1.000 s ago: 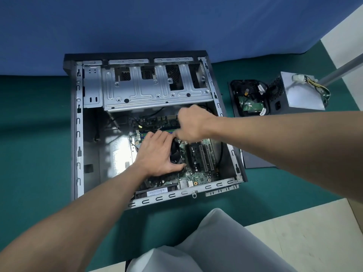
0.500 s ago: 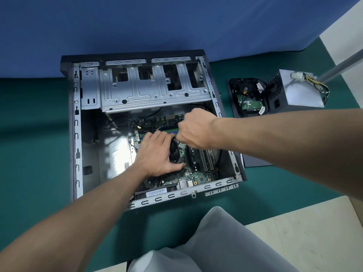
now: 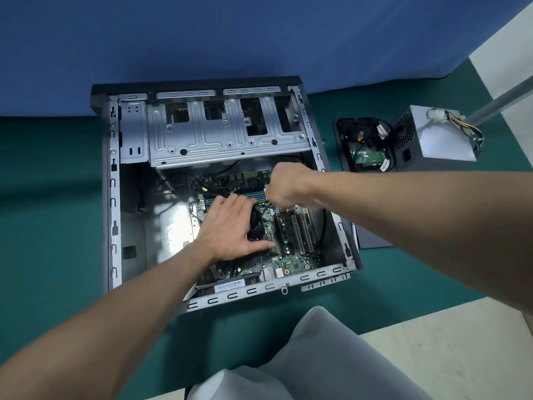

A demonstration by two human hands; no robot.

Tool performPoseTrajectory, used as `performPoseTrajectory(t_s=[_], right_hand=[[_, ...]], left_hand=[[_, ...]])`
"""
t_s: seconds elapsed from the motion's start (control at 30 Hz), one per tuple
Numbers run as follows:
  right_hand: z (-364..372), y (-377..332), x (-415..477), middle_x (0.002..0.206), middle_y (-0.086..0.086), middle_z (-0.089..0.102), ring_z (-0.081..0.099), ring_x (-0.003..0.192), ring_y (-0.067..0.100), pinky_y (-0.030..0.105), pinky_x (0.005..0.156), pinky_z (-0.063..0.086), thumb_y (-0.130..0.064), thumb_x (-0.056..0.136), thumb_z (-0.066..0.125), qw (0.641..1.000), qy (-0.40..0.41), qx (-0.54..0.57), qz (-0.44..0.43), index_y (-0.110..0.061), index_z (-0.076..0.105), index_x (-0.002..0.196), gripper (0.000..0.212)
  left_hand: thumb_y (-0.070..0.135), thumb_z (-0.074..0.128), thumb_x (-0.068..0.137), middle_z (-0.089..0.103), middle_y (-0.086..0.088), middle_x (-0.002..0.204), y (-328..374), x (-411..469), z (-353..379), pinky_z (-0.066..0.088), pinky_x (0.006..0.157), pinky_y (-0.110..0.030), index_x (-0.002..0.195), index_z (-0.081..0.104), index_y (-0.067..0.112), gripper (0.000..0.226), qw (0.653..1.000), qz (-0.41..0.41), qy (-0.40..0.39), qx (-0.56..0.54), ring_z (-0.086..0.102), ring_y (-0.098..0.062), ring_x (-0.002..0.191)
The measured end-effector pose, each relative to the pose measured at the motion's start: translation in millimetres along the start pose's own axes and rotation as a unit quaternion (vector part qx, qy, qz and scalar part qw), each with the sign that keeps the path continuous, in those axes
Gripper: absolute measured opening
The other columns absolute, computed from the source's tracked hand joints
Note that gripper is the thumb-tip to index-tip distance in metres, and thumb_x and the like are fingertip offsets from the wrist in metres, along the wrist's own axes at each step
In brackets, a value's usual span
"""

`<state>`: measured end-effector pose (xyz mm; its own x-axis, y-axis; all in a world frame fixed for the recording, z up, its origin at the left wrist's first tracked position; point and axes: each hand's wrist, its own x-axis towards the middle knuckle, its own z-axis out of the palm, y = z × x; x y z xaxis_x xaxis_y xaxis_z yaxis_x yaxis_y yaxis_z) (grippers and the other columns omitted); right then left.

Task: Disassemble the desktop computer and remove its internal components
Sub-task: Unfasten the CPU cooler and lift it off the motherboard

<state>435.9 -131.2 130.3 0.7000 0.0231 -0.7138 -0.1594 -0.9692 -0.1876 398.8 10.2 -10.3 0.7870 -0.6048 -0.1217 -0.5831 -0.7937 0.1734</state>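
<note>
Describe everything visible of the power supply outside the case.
The power supply is a grey metal box with a black perforated side bearing a socket. Coloured wires and a white connector show at its far end. It rests on the green mat right of the case, beside a black tray of parts.

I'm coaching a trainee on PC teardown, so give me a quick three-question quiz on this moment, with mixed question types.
1. True or false: the power supply is mounted inside the case.
2. The left hand lies flat on: A) the case rim, B) the cooler fan, C) the power supply.
3. Which hand is curled above the memory slots?

Key: 1 false, it stands outside, to the right of the case. 2 B. 3 the right hand.
</note>
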Motion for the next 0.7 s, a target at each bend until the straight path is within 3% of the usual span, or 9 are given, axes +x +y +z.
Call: performPoseTrajectory(t_s=[0.1,0.2,0.23,0.3,0.4,0.5,0.57,0.63,0.7], right_hand=[[2,0,-11,0.070,0.005,0.043,0.049,0.070,0.028,0.032,0.062,0.040,-0.012,0.090,0.049,0.936,0.087,-0.300,-0.159,-0.010,0.048,0.075,0.015],[-2,3,-13,0.073,0.007,0.052,0.056,0.069,0.029,0.030,0.054,0.037,-0.009,0.092,0.046,0.850,0.077,-0.439,-0.281,-0.012,0.055,0.082,0.013],[-4,4,-10,0.067,0.005,0.046,0.052,0.061,0.026,0.027,0.050,0.034,-0.008,0.091,0.048,0.855,0.075,-0.428,-0.283,-0.012,0.047,0.074,0.017],[-7,4,-7,0.060,0.002,0.037,0.044,0.051,0.020,0.024,0.044,0.031,-0.010,0.089,0.054,0.914,0.060,-0.319,-0.242,-0.010,0.036,0.062,0.032],[1,-3,2,0.056,0.007,0.054,0.057,0.051,0.023,0.024,0.046,0.046,-0.021,0.090,0.058,0.995,0.049,-0.004,-0.091,-0.009,0.050,0.060,0.033],[1,-9,9,0.060,0.008,0.057,0.046,0.038,0.014,0.014,0.032,0.031,-0.013,0.097,0.042,0.968,0.031,0.228,0.102,-0.002,0.055,0.081,0.024],[-6,-9,8,0.065,0.007,0.051,0.040,0.045,0.012,0.012,0.033,0.027,-0.008,0.098,0.037,0.973,-0.007,0.202,0.113,-0.003,0.053,0.090,0.018],[-9,-7,7,0.070,0.006,0.050,0.043,0.053,0.013,0.019,0.041,0.035,-0.009,0.097,0.042,0.998,-0.001,0.058,0.033,-0.004,0.054,0.082,0.019],[-9,-7,0,0.065,0.003,0.047,0.043,0.053,0.013,0.022,0.043,0.033,-0.014,0.095,0.048,0.988,0.039,-0.131,-0.067,-0.010,0.045,0.066,0.029]], left_hand=[[0.093,0.018,0.072,0.056,-0.003,0.109,0,1,-2,0.033,0.091,-0.040,0.124,0.050,0.008,0.104,1.000,0.008,0.005,-0.002,0.042,-0.018,0.091],[0.092,0.021,0.075,0.055,-0.002,0.101,1,0,-1,0.035,0.088,-0.040,0.115,0.052,0.009,0.096,1.000,0.008,0.017,-0.007,0.039,-0.017,0.085],[0.092,0.022,0.075,0.056,-0.002,0.102,1,-1,0,0.035,0.088,-0.040,0.115,0.052,0.010,0.096,1.000,0.006,0.021,-0.005,0.041,-0.018,0.086],[0.091,0.022,0.075,0.057,-0.002,0.106,1,-1,2,0.035,0.088,-0.040,0.119,0.052,0.010,0.097,1.000,0.006,0.025,-0.004,0.045,-0.019,0.090],[0.092,0.020,0.074,0.058,-0.003,0.107,1,-2,3,0.035,0.089,-0.040,0.121,0.052,0.010,0.099,1.000,0.005,0.022,-0.005,0.046,-0.020,0.092],[0.093,0.018,0.072,0.058,-0.003,0.115,1,-2,3,0.033,0.093,-0.040,0.130,0.049,0.010,0.106,1.000,-0.002,0.018,-0.014,0.049,-0.021,0.101],[0.093,0.018,0.072,0.058,-0.003,0.117,2,-2,2,0.033,0.093,-0.040,0.132,0.048,0.011,0.107,1.000,-0.004,0.021,-0.017,0.050,-0.021,0.103],[0.093,0.017,0.071,0.058,-0.003,0.118,2,-2,2,0.033,0.093,-0.040,0.133,0.048,0.011,0.108,1.000,-0.006,0.014,-0.014,0.050,-0.021,0.104],[0.093,0.015,0.071,0.058,-0.003,0.118,2,-2,2,0.033,0.094,-0.040,0.134,0.047,0.011,0.109,1.000,-0.008,0.010,-0.011,0.049,-0.021,0.105]])
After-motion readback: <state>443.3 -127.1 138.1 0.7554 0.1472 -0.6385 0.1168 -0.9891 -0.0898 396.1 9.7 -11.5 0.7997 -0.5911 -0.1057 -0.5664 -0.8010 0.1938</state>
